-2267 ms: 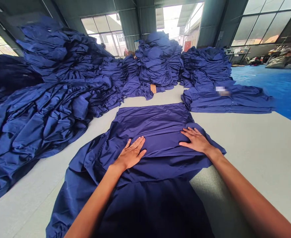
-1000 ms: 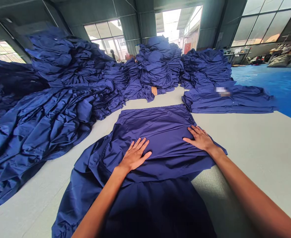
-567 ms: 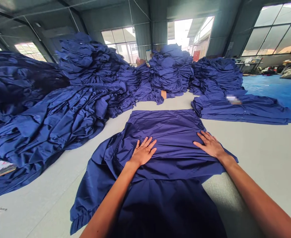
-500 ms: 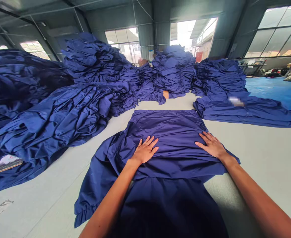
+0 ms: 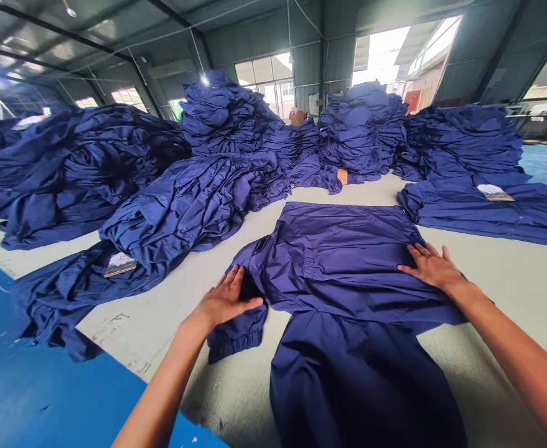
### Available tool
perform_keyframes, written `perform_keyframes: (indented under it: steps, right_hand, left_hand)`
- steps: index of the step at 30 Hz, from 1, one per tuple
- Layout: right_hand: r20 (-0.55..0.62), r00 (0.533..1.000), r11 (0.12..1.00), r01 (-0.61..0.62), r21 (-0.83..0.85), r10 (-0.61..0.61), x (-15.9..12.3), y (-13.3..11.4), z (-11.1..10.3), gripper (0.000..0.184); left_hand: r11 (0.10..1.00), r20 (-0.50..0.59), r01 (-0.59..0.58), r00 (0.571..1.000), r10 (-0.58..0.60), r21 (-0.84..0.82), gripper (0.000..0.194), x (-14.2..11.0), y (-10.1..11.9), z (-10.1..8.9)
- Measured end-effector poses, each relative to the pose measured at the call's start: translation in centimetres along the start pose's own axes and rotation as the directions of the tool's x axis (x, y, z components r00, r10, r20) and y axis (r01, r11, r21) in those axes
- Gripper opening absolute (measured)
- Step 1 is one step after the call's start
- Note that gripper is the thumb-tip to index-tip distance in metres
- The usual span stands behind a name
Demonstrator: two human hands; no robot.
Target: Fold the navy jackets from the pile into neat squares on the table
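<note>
Left hand (image 5: 224, 300) gripping navy sleeve (image 5: 236, 336), right hand (image 5: 432, 267) flat on garment (image 5: 348, 267), fingers spread; hands well apart.

No wording can be read in this view. A pale label (image 5: 495, 192) lies on the folded navy garment (image 5: 460, 214) at right, a printed card (image 5: 120, 265) on the navy cloth (image 5: 68, 298) at left, and an orange tag (image 5: 342, 177) at the central heap (image 5: 361, 130); all are too small to read.

Navy garment's lower end (image 5: 361, 386) cut off by bottom edge. Print on right card (image 5: 495, 193) and left card (image 5: 120, 265) too small to read. Far doorway (image 5: 380, 59) blown out, nothing visible through it.
</note>
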State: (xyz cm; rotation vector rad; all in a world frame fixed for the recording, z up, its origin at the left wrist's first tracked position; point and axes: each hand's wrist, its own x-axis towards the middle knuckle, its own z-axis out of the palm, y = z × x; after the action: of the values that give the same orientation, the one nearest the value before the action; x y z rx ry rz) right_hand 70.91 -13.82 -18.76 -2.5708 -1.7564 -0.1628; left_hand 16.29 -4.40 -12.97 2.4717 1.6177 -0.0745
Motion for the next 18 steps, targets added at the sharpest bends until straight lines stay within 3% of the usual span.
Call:
perform_keyframes:
  steps: [2,4,7,9,11,13,15,18]
  right_hand:
    - [-0.103,0.985,0.99,0.139,0.015,-0.136,-0.5,-4.2,-2.1,0.075]
    - [-0.099,0.947,0.94,0.316,0.13,-0.305,-1.3,-9.7,-4.2,0.071]
    - [-0.102,0.82,0.771,0.566,0.29,-0.564,-2.4,-18.5,-6.4,0.067]
    - [-0.124,0.731,0.649,0.66,0.379,-0.671,-2.6,-23.7,-7.1,0.066]
    - [-0.15,0.686,0.573,0.691,0.442,-0.712,-2.2,-27.9,-7.1,0.066]
    - [-0.133,0.69,0.562,0.672,0.482,-0.711,-1.7,-31.1,-6.6,0.066]
    - [-0.05,0.702,0.592,0.636,0.495,-0.711,-1.2,-33.1,-5.7,0.066]
    - [0.066,0.693,0.633,0.609,0.478,-0.717,-1.3,-34.2,-4.2,0.067]
  left_hand:
    - [0.991,0.024,-0.12,0.992,0.122,-0.064,0.099,-1.7,-1.3,1.6]
    - [0.966,-0.025,-0.225,0.974,0.224,-0.124,0.084,-2.4,-2.1,2.7]
    - [0.947,-0.198,-0.264,0.953,0.228,-0.183,0.075,-2.1,-3.5,2.6]
    - [0.947,-0.314,-0.255,0.931,0.186,-0.195,0.074,-1.4,-4.7,1.5]
    - [0.96,-0.414,-0.221,0.9,0.134,-0.171,0.072,-0.8,-6.0,0.0]
    - [0.979,-0.51,-0.157,0.858,0.069,-0.131,0.068,-0.3,-7.1,-1.7]
    - [0.991,-0.584,-0.09,0.812,0.015,-0.099,0.063,0.1,-8.0,-3.4]
    - [0.999,-0.636,0.02,0.77,-0.047,-0.049,0.054,0.4,-8.7,-5.7]
